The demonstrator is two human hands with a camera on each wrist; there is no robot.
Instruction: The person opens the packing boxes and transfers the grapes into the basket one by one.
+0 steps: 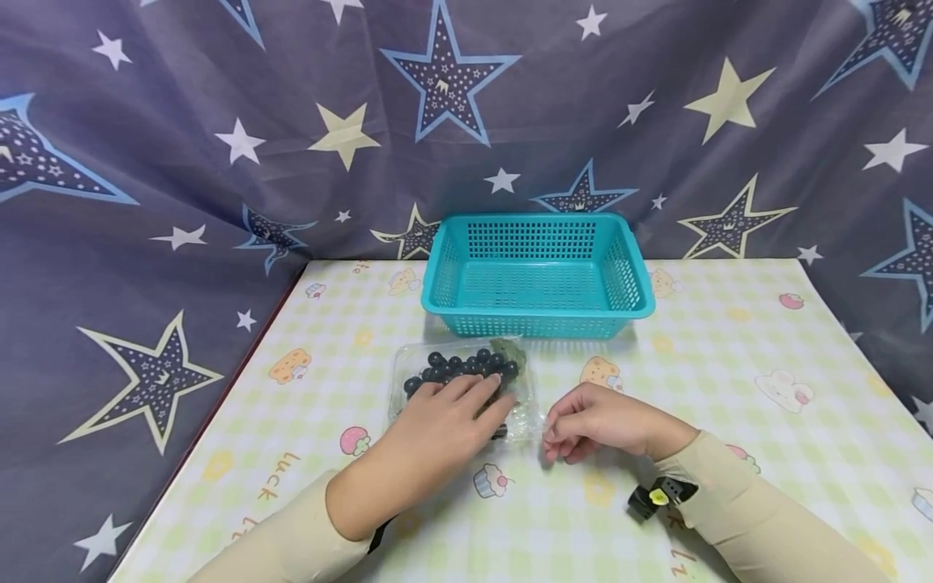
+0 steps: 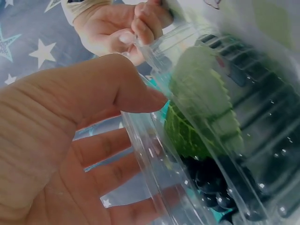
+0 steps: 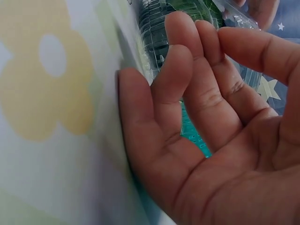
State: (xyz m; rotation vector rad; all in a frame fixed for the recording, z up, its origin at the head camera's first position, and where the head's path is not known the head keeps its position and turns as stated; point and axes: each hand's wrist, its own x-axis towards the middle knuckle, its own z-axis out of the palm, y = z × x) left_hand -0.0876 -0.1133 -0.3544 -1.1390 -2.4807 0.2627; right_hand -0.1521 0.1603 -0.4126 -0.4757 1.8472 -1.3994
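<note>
A clear plastic box [image 1: 523, 409] lies on the table in front of me, holding dark grapes [image 1: 455, 368] and a green leaf [image 2: 187, 126]. My left hand [image 1: 448, 417] rests over the box, fingers spread fairly straight across its top. Its thumb touches the plastic edge in the left wrist view. At the box's near right corner, my right hand [image 1: 590, 425] pinches the plastic rim between thumb and index finger. The other right fingers curl loosely beside the tabletop. The left hand and sleeve hide part of the grapes and the near side of the box.
Behind the box stands a turquoise plastic basket [image 1: 539, 312] with perforated walls and nothing inside. A checked, printed cloth [image 1: 321, 421] covers the table. A dark curtain with stars [image 1: 277, 105] hangs along the back and sides. A black wrist device [image 1: 659, 495] sits under my right sleeve.
</note>
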